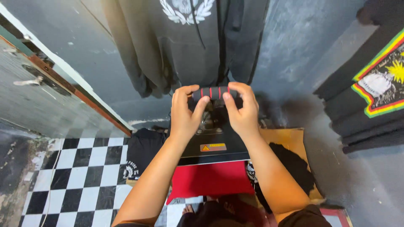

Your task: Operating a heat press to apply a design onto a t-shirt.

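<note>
Head view. The handle (214,93), a black foam grip with red rings, lies with its long axis left to right across the view, level, above the black press (212,143). The left hand (184,110) is wrapped around its left end and the right hand (242,110) around its right end, thumbs underneath. A red cloth (210,178) lies on the lower plate. Below is a checkered floor (80,176); a dark hoodie (185,42) hangs on the grey wall (294,46) behind.

We see a dark hoodie (185,38) hanging on the wall ahead. Below lies a black-and-white checkered floor (84,185), and folded dark shirts (370,96) are stacked at right.
</note>
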